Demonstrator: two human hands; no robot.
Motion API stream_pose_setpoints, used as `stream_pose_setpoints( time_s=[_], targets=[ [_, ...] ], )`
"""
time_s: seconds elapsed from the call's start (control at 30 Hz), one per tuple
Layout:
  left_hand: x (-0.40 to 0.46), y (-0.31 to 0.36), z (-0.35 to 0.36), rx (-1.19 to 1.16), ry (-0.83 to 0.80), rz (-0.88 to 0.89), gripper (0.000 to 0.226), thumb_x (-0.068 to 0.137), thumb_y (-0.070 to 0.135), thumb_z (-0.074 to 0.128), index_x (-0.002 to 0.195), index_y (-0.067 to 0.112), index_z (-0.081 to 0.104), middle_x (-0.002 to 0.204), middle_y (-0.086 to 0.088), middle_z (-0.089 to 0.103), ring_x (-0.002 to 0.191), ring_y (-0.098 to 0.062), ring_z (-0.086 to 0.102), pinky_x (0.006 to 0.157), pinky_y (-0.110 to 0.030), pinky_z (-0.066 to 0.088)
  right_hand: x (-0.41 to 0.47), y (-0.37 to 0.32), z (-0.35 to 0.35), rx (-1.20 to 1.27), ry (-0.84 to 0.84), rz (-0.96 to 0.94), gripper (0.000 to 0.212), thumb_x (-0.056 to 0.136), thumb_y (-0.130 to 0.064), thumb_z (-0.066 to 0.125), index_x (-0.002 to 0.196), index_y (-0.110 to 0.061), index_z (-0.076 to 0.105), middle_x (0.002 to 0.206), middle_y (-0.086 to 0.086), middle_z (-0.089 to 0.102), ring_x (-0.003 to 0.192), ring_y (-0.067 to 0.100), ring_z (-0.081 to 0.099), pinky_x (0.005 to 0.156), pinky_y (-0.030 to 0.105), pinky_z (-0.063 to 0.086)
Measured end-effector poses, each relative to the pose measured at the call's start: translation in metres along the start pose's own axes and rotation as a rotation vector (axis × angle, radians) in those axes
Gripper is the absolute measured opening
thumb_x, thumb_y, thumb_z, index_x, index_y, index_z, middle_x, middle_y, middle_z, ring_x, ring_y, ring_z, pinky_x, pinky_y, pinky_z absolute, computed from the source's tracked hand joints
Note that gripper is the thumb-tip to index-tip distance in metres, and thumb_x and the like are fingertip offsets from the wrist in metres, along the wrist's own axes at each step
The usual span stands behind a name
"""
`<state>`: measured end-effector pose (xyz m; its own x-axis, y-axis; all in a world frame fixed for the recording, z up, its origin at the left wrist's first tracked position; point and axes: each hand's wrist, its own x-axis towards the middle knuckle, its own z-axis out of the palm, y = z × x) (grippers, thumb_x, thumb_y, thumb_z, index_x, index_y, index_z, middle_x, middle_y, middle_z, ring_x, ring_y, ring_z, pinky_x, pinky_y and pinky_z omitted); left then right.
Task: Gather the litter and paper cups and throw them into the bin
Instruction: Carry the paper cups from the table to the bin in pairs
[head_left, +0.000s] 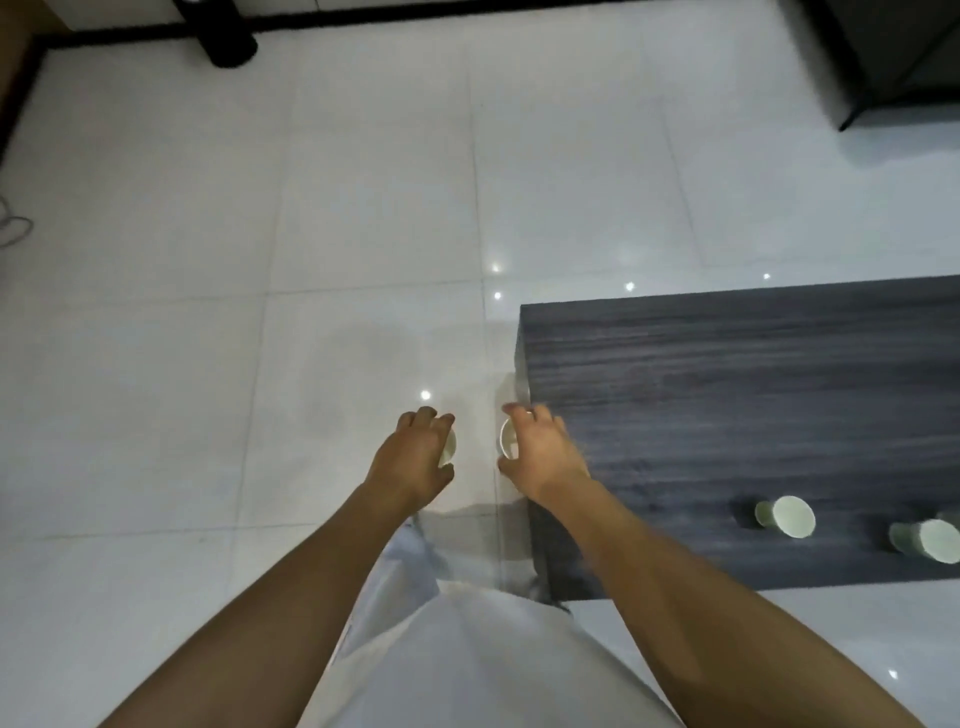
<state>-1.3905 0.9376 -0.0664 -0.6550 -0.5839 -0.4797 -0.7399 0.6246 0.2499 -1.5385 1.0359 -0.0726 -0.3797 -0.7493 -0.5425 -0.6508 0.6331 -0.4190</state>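
Each hand carries a paper cup out past the table's (727, 395) left edge, above the floor (208, 260). The left hand (415, 457) has its grip curled round one cup (448, 450); the right hand (540, 452) holds another cup (507, 439). Two more cups (785, 515) lie tipped near the table's near edge, the right one cut off. The step looks like carrying to the bin, though none is clearly visible; a dark round object (228, 49) far off may be it.
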Motion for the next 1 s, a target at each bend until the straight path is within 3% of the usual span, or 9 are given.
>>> stream_pose_setpoints(
  time_s=[0.47, 0.73, 1.0],
  targets=[
    [0.068, -0.271, -0.161, -0.101, 0.151, -0.153, 0.064, 0.088, 0.029, 0.059, 0.144, 0.019, 0.032, 0.142, -0.001, 0.036, 0.129, -0.022, 0.033, 0.09, -0.035, 0.045, 0.167, -0.282, -0.005, -0.11, 0.0, -0.198, 0.07, 0.086, -0.024, 0.064, 0.146, -0.023, 0.03, 0.138, 0.006, 0.039, 0.123, 0.026, 0.042, 0.094, 0.036, 0.048],
    [0.128, -0.364, -0.23, -0.206, 0.206, -0.288, 0.062, 0.089, 0.031, 0.059, 0.144, 0.017, 0.034, 0.14, -0.003, 0.038, 0.128, -0.022, 0.034, 0.095, -0.038, 0.046, 0.275, -0.383, -0.038, -0.16, -0.026, -0.296, 0.07, 0.084, -0.024, 0.065, 0.145, -0.026, 0.031, 0.137, 0.003, 0.038, 0.121, 0.026, 0.041, 0.086, 0.038, 0.049],
    [0.265, -0.436, -0.326, -0.223, 0.219, -0.347, 0.061, 0.09, 0.029, 0.058, 0.145, 0.017, 0.033, 0.141, -0.003, 0.037, 0.13, -0.023, 0.032, 0.095, -0.037, 0.046, 0.44, -0.46, -0.097, -0.152, -0.063, -0.364, 0.071, 0.082, -0.025, 0.068, 0.145, -0.025, 0.034, 0.136, 0.005, 0.041, 0.121, 0.026, 0.042, 0.093, 0.038, 0.048]
  ],
)
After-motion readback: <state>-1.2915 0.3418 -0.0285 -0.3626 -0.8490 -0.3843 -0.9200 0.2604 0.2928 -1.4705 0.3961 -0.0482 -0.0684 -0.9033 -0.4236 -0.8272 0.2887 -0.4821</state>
